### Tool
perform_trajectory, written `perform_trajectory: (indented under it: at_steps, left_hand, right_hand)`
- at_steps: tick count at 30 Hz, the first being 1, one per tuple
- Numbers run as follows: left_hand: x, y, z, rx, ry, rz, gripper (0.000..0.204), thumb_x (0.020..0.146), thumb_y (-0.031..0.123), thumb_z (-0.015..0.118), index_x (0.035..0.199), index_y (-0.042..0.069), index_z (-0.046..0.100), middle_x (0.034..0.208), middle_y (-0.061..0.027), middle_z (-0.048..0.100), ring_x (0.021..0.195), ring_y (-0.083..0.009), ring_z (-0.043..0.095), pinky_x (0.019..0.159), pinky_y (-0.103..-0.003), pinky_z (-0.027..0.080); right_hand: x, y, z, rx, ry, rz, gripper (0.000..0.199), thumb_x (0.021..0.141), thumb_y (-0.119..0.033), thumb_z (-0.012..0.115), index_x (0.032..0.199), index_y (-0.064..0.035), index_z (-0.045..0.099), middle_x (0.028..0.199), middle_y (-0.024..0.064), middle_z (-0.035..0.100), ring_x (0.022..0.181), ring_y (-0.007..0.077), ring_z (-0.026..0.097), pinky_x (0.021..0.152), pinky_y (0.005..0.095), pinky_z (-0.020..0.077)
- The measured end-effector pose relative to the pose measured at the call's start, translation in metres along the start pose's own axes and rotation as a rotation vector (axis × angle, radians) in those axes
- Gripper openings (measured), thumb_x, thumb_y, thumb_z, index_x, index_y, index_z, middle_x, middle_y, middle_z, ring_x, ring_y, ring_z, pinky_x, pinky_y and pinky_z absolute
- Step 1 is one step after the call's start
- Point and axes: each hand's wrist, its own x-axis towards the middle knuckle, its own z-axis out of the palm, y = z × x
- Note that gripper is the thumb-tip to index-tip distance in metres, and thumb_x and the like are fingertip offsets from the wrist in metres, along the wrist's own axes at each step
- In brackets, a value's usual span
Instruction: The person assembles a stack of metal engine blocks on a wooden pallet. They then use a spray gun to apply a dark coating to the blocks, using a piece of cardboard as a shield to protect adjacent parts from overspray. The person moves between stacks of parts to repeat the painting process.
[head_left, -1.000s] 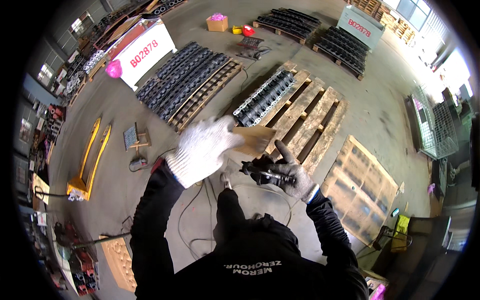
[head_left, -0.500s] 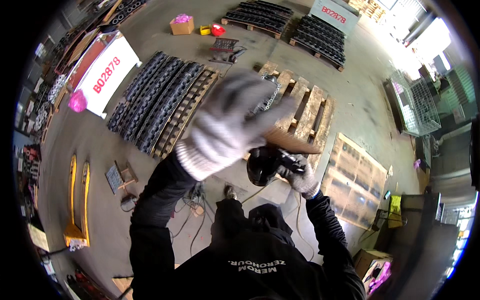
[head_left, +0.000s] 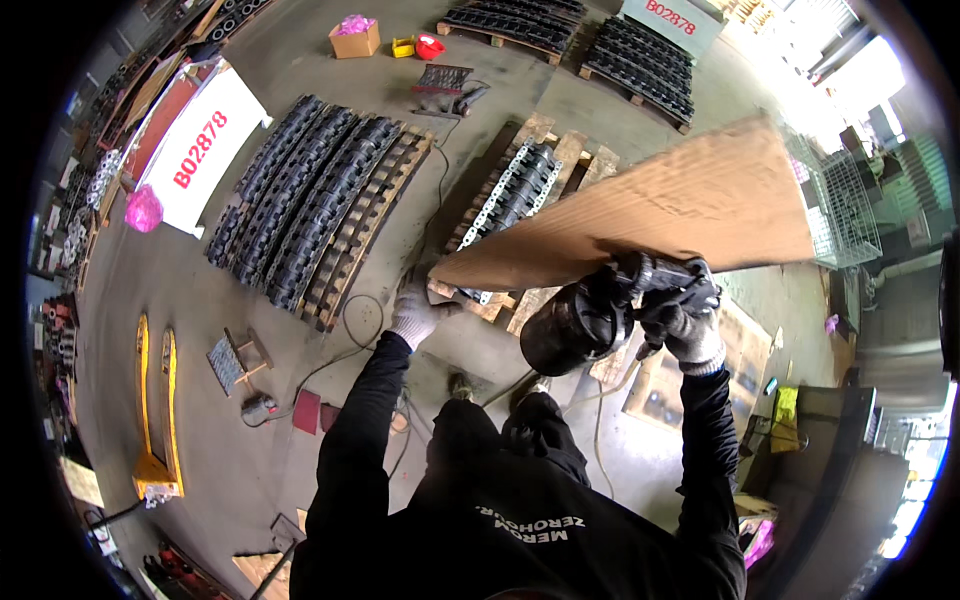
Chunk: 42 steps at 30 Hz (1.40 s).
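In the head view my gloved right hand (head_left: 690, 325) is wrapped round the handle of a black spray gun (head_left: 570, 325) with a large round cup. A wide brown cardboard sheet (head_left: 660, 205) hangs tilted just behind the gun; whether my right hand also grips it is hidden. My gloved left hand (head_left: 412, 310) is beside the sheet's narrow left tip, fingers stretched away from me and thumb out to the side. I cannot tell if it touches the sheet. Under the cardboard, a black track chain (head_left: 520, 185) with pale links lies on a wooden pallet (head_left: 600, 160), partly covered.
To the left, a second pallet carries rows of black chains (head_left: 310, 190). A yellow pallet jack (head_left: 155, 440) and a small stool (head_left: 238, 360) stand nearer. Hoses and cables (head_left: 365, 345) cross the floor around my feet. A flat wooden panel (head_left: 745, 375) lies at right.
My left hand has dropped from in front of the pallet to the cardboard's left tip. The cardboard has swung up and spread wide. My right hand has moved right with the spray gun.
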Motion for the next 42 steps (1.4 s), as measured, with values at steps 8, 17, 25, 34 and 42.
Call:
perform_trajectory:
  at_steps: [8, 17, 25, 34, 42]
  left_hand:
    - [0.008, 0.055, 0.021, 0.033, -0.043, -0.146, 0.103, 0.058, 0.023, 0.094, 0.144, 0.004, 0.039, 0.138, -0.0204, 0.051, 0.128, -0.0376, 0.050, 0.106, -0.042, 0.044]
    - [0.036, 0.203, 0.019, -0.605, -0.007, 0.267, 0.109, 0.057, 0.037, 0.096, 0.144, 0.004, 0.039, 0.142, -0.0199, 0.048, 0.129, -0.0333, 0.051, 0.108, -0.042, 0.043]
    - [0.021, 0.324, -0.085, 0.089, -0.408, 0.426, 0.069, 0.078, 0.037, 0.081, 0.132, 0.007, 0.052, 0.109, -0.0185, 0.068, 0.085, -0.0297, 0.071, 0.073, -0.040, 0.059]
    - [-0.006, 0.202, 0.023, -0.026, -0.504, 0.139, 0.035, 0.090, 0.032, 0.067, 0.106, 0.001, 0.068, 0.089, -0.0226, 0.070, 0.080, -0.0371, 0.070, 0.065, -0.042, 0.055]
    - [-0.023, 0.054, 0.071, -0.700, -0.292, -0.405, 0.038, 0.090, 0.025, 0.073, 0.114, -0.004, 0.064, 0.101, -0.0084, 0.071, 0.084, -0.0164, 0.067, 0.072, -0.034, 0.054]
  right_hand:
    - [-0.010, 0.008, -0.095, 0.068, 0.067, 0.119, 0.077, 0.065, -0.027, 0.094, 0.120, -0.0068, 0.043, 0.087, 0.0055, 0.067, 0.064, 0.0131, 0.062, 0.052, 0.0241, 0.0497]
    - [0.020, 0.031, -0.199, 0.623, -0.224, 0.518, 0.048, 0.100, -0.028, 0.047, 0.137, 0.0016, 0.047, 0.120, 0.0166, 0.061, 0.104, 0.0228, 0.060, 0.087, 0.0360, 0.0531]
    - [0.053, 0.009, -0.149, -0.719, -0.705, -0.036, 0.042, 0.082, -0.004, 0.069, 0.124, -0.0052, 0.066, 0.132, 0.0145, 0.062, 0.116, 0.0261, 0.063, 0.097, 0.0367, 0.0518]
    - [0.050, 0.059, -0.128, -0.721, -0.634, 0.158, 0.041, 0.078, -0.010, 0.073, 0.118, -0.0067, 0.070, 0.156, 0.0178, 0.035, 0.135, 0.0348, 0.048, 0.106, 0.0394, 0.0463]
    - [0.023, 0.123, -0.148, -0.546, -0.012, 0.362, 0.035, 0.082, -0.004, 0.072, 0.117, 0.0000, 0.067, 0.120, 0.0117, 0.061, 0.112, 0.0229, 0.059, 0.096, 0.0321, 0.0466]
